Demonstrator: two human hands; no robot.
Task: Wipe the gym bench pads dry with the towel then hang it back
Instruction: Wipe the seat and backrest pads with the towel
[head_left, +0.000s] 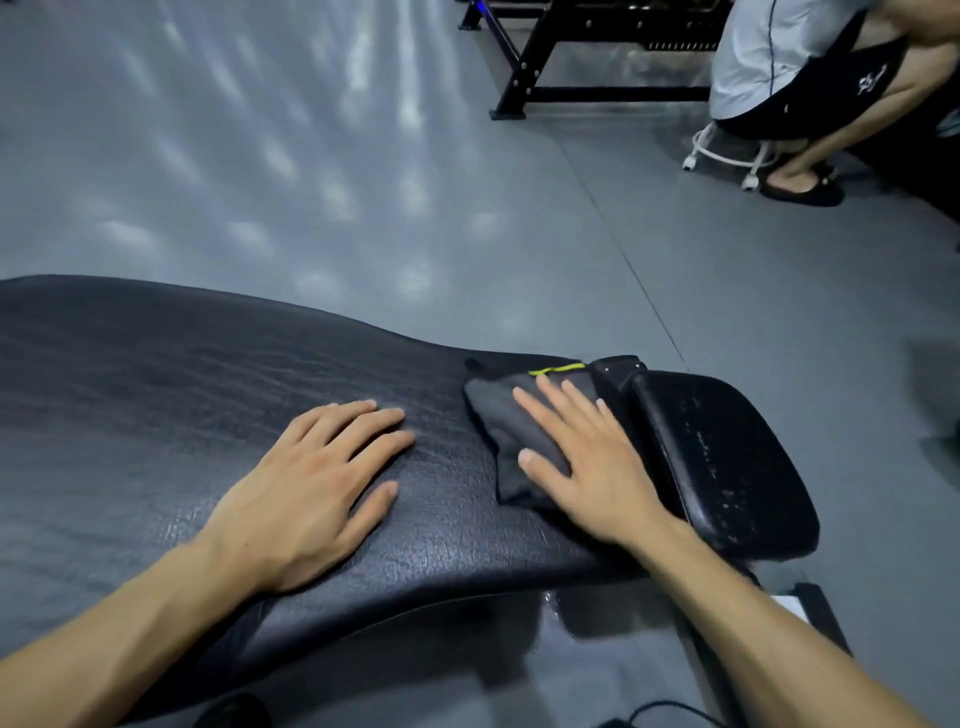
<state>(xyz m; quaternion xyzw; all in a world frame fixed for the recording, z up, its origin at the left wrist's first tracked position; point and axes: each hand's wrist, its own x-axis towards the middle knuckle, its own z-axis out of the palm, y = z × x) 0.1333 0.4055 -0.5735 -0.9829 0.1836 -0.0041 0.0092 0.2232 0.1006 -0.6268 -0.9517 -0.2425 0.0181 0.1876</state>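
A long black bench pad (182, 374) with cracked leather runs from the left across the view. A smaller black seat pad (727, 457), speckled with droplets or wear marks, sits at its right end beyond a hinge gap. A folded dark grey towel (498, 426) with a yellow-green stripe lies on the long pad's right end. My right hand (587, 457) presses flat on the towel with fingers straight and spread. My left hand (317, 473) rests flat on the bare pad to the left of the towel, apart from it.
Grey rubber floor (467, 208) surrounds the bench. A person (810, 78) sits on a white wheeled stool (727, 150) at the top right. A black metal rack frame (561, 62) stands behind. A black cable (660, 709) lies on the floor near the bottom edge.
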